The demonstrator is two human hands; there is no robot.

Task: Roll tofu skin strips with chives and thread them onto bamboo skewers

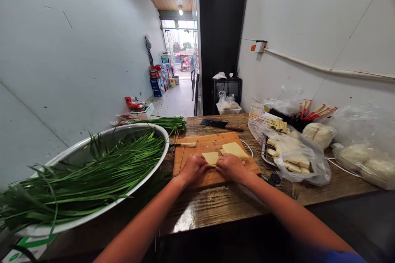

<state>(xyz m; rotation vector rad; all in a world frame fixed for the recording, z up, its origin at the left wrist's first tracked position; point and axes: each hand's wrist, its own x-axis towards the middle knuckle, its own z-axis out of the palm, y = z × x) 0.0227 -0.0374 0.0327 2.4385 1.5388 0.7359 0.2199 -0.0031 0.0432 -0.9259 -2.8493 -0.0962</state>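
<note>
On the wooden cutting board, a small pale yellow tofu sheet lies between my hands. My left hand pinches its near left corner, and my right hand pinches the near right one. A bit of green, like chives, shows along the near edge between my fingertips. Just beyond my right hand is a stack of tofu sheets. At the board's far left lies a finished-looking tofu roll with green at one end. Thin skewers rest beside it.
A large metal basin heaped with chives stands left. A cleaver lies behind the board. To the right are a plastic-covered tray of skewered tofu pieces, red-tipped sticks and bagged white food.
</note>
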